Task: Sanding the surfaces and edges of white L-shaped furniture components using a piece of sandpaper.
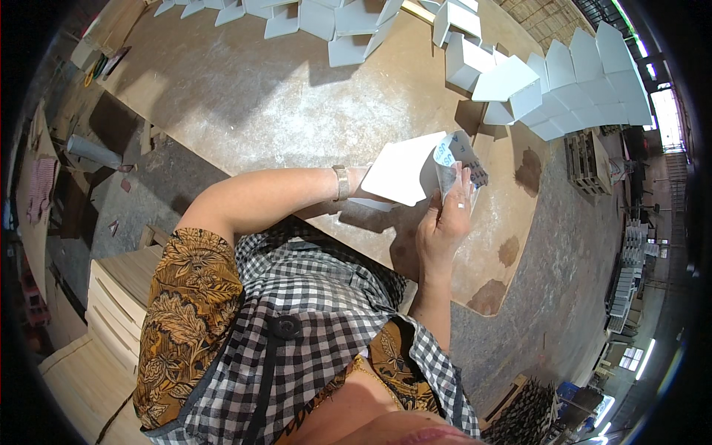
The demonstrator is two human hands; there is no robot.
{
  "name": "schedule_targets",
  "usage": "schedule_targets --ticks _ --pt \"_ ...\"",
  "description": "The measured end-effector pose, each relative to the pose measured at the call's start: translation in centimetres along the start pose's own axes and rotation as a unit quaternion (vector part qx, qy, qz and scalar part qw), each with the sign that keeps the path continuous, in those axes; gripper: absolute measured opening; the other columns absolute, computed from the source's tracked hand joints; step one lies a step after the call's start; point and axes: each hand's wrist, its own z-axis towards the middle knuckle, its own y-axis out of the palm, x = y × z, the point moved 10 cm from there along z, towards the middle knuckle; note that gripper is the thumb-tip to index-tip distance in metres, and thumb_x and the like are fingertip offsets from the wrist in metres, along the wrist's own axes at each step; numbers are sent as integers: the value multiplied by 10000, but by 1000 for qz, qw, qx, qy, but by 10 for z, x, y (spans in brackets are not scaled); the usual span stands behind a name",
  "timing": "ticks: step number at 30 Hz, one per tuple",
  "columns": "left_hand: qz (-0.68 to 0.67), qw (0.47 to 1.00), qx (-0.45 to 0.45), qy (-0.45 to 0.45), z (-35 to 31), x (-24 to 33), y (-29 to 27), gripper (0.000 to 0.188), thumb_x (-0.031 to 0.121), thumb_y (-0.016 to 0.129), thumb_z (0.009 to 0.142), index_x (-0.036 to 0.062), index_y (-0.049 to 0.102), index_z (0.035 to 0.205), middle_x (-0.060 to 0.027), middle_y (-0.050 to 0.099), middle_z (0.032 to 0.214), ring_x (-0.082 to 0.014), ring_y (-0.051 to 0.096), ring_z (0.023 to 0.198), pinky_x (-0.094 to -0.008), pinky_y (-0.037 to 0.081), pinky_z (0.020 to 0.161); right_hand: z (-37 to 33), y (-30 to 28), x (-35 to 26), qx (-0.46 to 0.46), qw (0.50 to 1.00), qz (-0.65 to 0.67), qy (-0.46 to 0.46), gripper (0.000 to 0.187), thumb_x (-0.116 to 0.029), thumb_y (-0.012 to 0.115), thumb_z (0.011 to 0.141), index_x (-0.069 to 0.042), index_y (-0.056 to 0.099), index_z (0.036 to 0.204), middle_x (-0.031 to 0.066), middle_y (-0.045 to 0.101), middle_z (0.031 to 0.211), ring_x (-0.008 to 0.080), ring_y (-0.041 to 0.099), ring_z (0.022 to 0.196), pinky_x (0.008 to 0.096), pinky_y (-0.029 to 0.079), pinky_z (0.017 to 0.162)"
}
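A white, house-shaped wooden piece (pixel 400 169) with a pointed end is tilted up over the near part of the table. My left hand (pixel 363 182) grips it from the left, its fingers mostly hidden behind the piece. To the right, my right hand (pixel 447 215) pinches a curled sheet of sandpaper (pixel 454 156) with blue print on its pale backing and a grey side. The sandpaper stands beside the white piece's right edge; whether they touch I cannot tell.
A brown work table (pixel 245 111) carries white dust and dark stains. Along its far side stand rows of white house-shaped boxes (pixel 500 81), stacked at the right (pixel 589 85). Pale wooden drawers (pixel 119 304) stand at my left. A wooden pallet stack (pixel 589 163) stands beyond the table's right.
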Motion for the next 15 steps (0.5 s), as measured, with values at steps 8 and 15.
schedule_targets --ticks 8,15 --pt "-79 995 -16 -54 -2 -23 4 576 137 568 843 42 305 1347 -110 382 1351 -159 386 1223 -292 346 1003 -2 1 2 5 1000 5 -2 598 107 424 620 77 438 1217 222 458 1262 398 396 1204 493 286 1014" --pt "-84 996 -19 -28 -2 -11 3 594 145 567 847 44 283 1358 -112 357 1370 -169 365 1240 -301 327 1017 -1 1 1 7 1000 5 1 600 107 419 614 91 431 1214 224 456 1263 403 397 1201 494 287 1013"
